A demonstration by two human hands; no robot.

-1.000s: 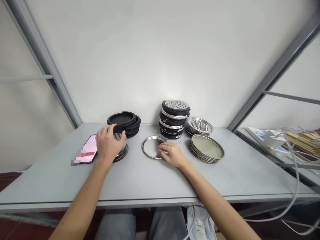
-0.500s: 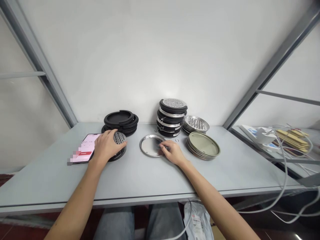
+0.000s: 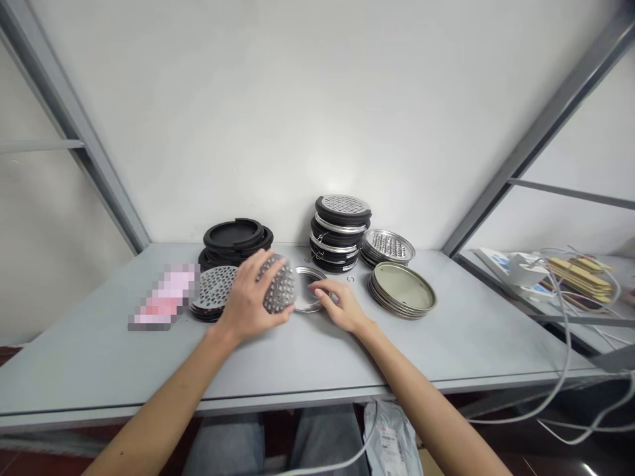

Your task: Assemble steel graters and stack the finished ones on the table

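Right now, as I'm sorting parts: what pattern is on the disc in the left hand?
Silver disc, perforated with small holes; head view.

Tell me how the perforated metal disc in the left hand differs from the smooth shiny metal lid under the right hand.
The perforated silver metal disc is full of small holes; the smooth shiny round metal lid has a plain face. The disc is tilted, held off the grey table in the left hand; the lid lies flat under fingertips of the right hand. Both are round, silvery metal.
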